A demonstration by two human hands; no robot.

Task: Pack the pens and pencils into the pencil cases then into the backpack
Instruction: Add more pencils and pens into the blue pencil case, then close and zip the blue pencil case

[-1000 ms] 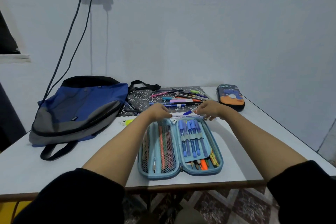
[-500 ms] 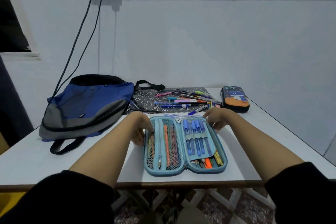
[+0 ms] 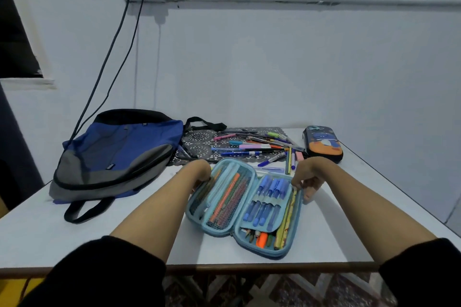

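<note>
A light blue pencil case (image 3: pixel 245 228) lies spread open near the table's front edge, with pens and pencils in both halves. My left hand (image 3: pixel 200 174) grips the outer edge of its mesh half, which is tilted up. My right hand (image 3: pixel 308 179) holds the far right edge of the other half, fingers curled on the rim. Loose pens and pencils (image 3: pixel 254 146) are heaped on a patterned mat behind the case. A blue and grey backpack (image 3: pixel 117 154) lies flat at the left. A dark pencil case (image 3: pixel 323 143) with an orange print rests at the back right.
The white table (image 3: pixel 74 232) ends at a brown front edge below the case. Two black cables (image 3: pixel 109 57) run from a wall socket down behind the backpack. A wall stands close behind the table.
Both hands moved from the case's far end to its two sides. The left half has lifted and the case has turned slightly on the table.
</note>
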